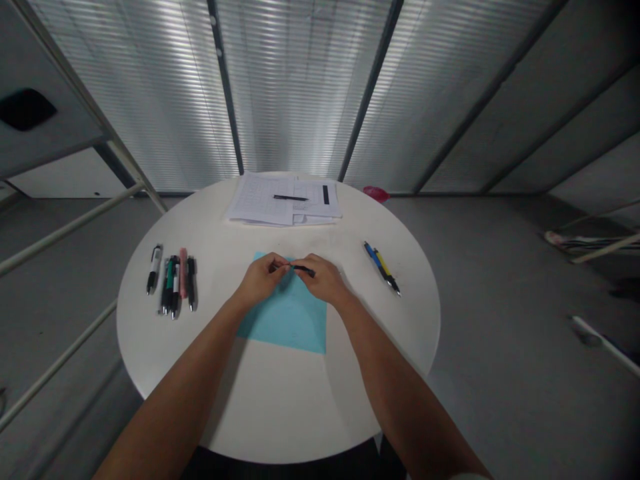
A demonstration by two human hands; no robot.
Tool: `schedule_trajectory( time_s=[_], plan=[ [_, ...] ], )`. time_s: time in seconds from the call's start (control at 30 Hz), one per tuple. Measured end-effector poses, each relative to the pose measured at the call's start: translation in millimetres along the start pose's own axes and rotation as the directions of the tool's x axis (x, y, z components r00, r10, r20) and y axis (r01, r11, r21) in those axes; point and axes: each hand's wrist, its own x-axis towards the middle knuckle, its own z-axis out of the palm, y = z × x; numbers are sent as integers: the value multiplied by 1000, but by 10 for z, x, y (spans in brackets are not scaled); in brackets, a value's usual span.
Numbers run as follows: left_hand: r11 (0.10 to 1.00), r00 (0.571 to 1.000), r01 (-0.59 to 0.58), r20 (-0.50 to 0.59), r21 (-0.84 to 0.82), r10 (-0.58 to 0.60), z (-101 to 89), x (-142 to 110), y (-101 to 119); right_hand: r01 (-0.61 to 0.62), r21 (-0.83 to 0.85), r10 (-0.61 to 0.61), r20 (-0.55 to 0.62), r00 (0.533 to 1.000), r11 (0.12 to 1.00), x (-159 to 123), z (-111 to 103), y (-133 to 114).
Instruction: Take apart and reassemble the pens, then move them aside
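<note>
Left hand [260, 280]: thumb and fingertips pinching one end of the black pen [303, 270], remaining fingers curled inward.
Right hand [324, 280]: thumb and fingers pressed together on the pen's barrel, just beside the left fingertips.
Black pen: level between both hands, above the top edge of the blue paper sheet [287, 320], part of it hidden by fingers.
Under the hands: blue sheet flat and slightly skewed, its upper edge beneath the wrists and fingers.
Left of the hands: upright-looking row of pens lying side by side [170, 287], a pink marker [183, 272] among them, a white-barrelled pen [154, 269] just apart at the outer end; all well apart from the left hand.
Right of the hands: blue pen and yellow pen [381, 268] lying together at a slant, near the table's edge.
Ahead: stack of printed papers [260, 200] near the far rim, a dark pen [291, 198] lying across it.
Table edges: round white table [280, 413] curving around everything, forearms crossing its near rim.
Room for moving: white surface showing on both sides of the hands, up to both pen groups and the papers.
Beyond the rim: red object [376, 194] just behind the far edge; grey floor [500, 400]; metal railing [65, 230] at left.
</note>
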Motion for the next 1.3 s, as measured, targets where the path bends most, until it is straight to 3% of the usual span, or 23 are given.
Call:
schedule_trajectory(
  time_s=[0.37, 0.63, 0.83, 1.1, 1.3],
  plan=[
    [1000, 999, -23, 45, 15, 23, -1, 11, -24, -16, 52, 18, -38, 999, 998, 5, 40, -16],
    [996, 999, 3, 36, 91, -6, -15, -3, 23, 42, 40, -40, -47, 998, 998, 13, 39, -9],
    [1000, 998, 7, 55, 4, -7, 8, 10, -19, 67, 121, -54, -106, 993, 990, 16, 67, 28],
    [997, 996, -64, 63, -48, 67, 8, -1, -63, 99, 93, -91, -83, 992, 991, 2, 22, -2],
    [998, 999, -40, 1, -41, 40, 5, 21, -23, 78, 132, -62, -122, 991, 988, -8, 16, -26]
  ],
)
